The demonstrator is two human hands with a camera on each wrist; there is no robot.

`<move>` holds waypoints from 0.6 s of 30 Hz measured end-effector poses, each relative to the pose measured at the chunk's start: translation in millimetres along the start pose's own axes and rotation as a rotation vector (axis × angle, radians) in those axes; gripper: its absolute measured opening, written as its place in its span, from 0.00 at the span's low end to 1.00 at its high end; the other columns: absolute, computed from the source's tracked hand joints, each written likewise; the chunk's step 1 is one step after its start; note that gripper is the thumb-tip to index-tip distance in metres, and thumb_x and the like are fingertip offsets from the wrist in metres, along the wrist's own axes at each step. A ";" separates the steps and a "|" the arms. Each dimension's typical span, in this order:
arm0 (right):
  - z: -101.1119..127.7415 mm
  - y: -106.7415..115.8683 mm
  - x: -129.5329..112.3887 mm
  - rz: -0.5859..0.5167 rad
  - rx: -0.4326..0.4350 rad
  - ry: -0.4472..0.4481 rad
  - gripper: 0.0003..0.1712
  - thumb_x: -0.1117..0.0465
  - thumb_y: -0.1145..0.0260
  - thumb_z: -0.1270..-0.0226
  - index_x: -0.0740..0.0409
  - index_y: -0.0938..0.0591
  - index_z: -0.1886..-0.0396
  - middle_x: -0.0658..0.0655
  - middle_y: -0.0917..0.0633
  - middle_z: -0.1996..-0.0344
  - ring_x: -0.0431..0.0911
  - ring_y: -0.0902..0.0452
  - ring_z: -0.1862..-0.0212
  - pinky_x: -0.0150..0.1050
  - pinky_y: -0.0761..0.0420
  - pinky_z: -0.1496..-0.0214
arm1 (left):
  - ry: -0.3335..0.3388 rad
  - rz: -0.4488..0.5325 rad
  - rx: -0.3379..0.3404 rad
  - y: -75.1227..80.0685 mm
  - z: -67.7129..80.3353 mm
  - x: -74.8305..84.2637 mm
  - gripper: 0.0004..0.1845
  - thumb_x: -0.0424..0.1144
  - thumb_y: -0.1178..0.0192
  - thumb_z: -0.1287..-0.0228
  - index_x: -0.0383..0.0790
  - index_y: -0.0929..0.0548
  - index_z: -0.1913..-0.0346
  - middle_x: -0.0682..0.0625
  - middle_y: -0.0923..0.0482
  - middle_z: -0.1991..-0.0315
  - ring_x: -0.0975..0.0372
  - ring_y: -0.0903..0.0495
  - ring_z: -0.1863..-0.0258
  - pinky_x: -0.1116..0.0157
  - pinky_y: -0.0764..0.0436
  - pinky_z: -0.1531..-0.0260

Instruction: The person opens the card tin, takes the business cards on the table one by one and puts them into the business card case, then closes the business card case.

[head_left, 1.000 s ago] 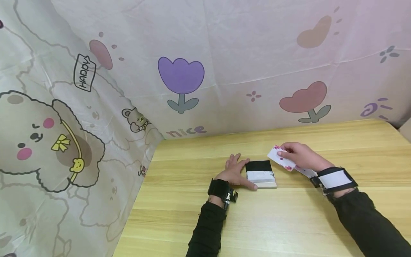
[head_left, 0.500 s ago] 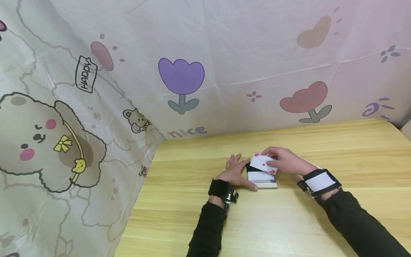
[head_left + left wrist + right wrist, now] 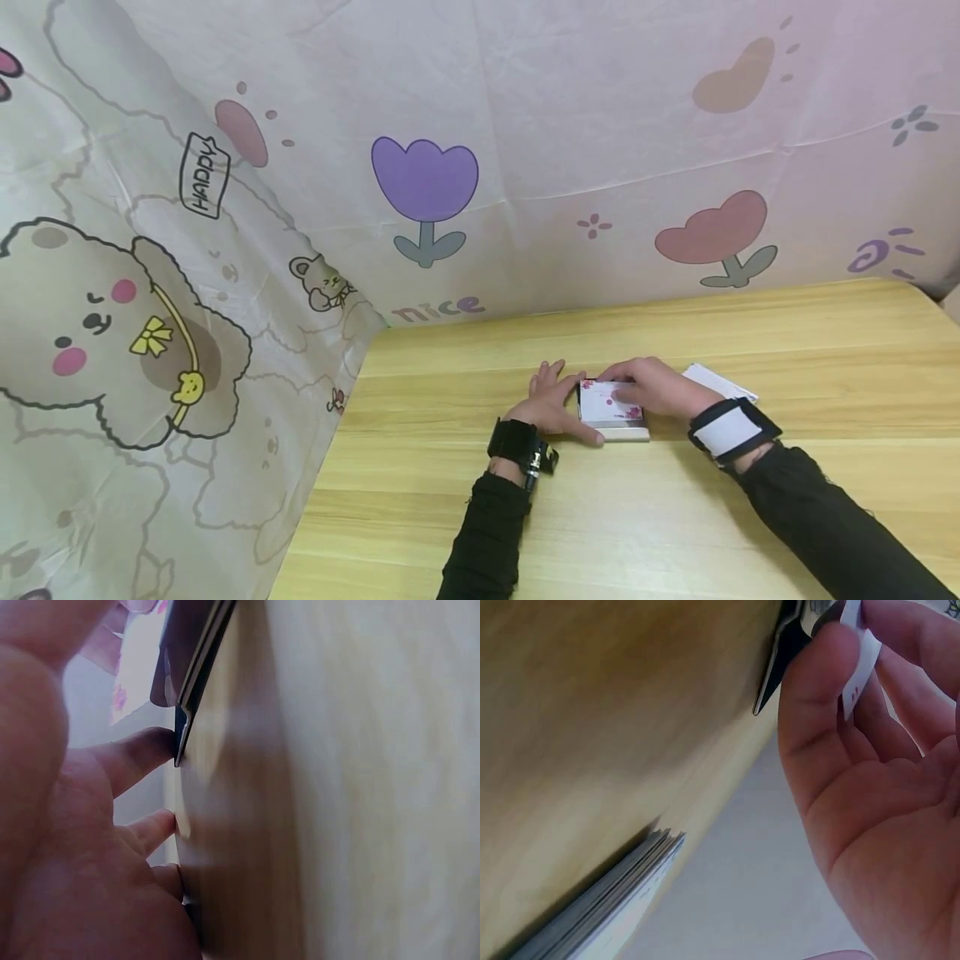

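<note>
A flat business card case (image 3: 626, 434) lies open on the table, its dark lid part at the back. My left hand (image 3: 542, 410) is spread at its left side, thumb at the near edge and index finger at the far corner, holding it. In the left wrist view the index fingertip (image 3: 154, 746) touches the case's corner (image 3: 181, 742). My right hand (image 3: 656, 387) pinches a white business card (image 3: 606, 402) with pink floral corners, over the case. The right wrist view shows the card (image 3: 861, 675) between thumb and fingers; the fingertips' far side is hidden.
A stack of white cards (image 3: 722, 382) lies on the wooden table (image 3: 420, 433) just right of the right hand; its layered edge shows in the right wrist view. A printed cloth (image 3: 540, 125) hangs behind the table and along its left side.
My right hand has moved left with the card, from the right of the case to over it, and the card has levelled. The card stack is uncovered. The left hand has stayed put.
</note>
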State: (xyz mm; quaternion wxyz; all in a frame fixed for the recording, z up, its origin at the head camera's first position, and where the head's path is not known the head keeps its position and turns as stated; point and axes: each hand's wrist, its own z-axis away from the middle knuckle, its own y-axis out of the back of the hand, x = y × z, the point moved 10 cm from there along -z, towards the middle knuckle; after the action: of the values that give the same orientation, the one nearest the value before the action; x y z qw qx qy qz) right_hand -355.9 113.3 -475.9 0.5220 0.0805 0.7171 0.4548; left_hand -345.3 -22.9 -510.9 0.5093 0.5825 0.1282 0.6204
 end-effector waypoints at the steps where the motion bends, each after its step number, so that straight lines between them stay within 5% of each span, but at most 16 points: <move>1: -0.2 -0.9 -0.8 0.011 -0.005 0.001 0.16 0.69 0.34 0.29 0.64 0.14 0.43 0.62 0.12 0.49 0.52 0.17 0.49 0.57 0.18 0.44 | -0.002 -0.002 -0.001 -0.1 0.1 0.2 0.61 0.58 0.18 0.55 0.61 0.42 0.18 0.53 0.65 0.15 0.55 0.74 0.17 0.36 0.54 0.24; 18: 0.1 -9.5 -4.4 0.062 -0.053 -0.010 0.10 0.68 0.26 0.35 0.61 0.12 0.54 0.50 0.13 0.63 0.42 0.20 0.61 0.45 0.18 0.56 | 0.004 0.004 0.002 -0.8 0.4 -0.5 0.61 0.60 0.18 0.54 0.62 0.41 0.18 0.55 0.65 0.15 0.55 0.73 0.17 0.35 0.52 0.25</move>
State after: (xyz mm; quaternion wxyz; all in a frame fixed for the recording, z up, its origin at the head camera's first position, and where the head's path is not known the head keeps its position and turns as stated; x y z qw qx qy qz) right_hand -350.4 105.3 -480.0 0.5133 0.0914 0.6993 0.4891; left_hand -344.7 -23.1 -511.7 0.5074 0.5819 0.1285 0.6224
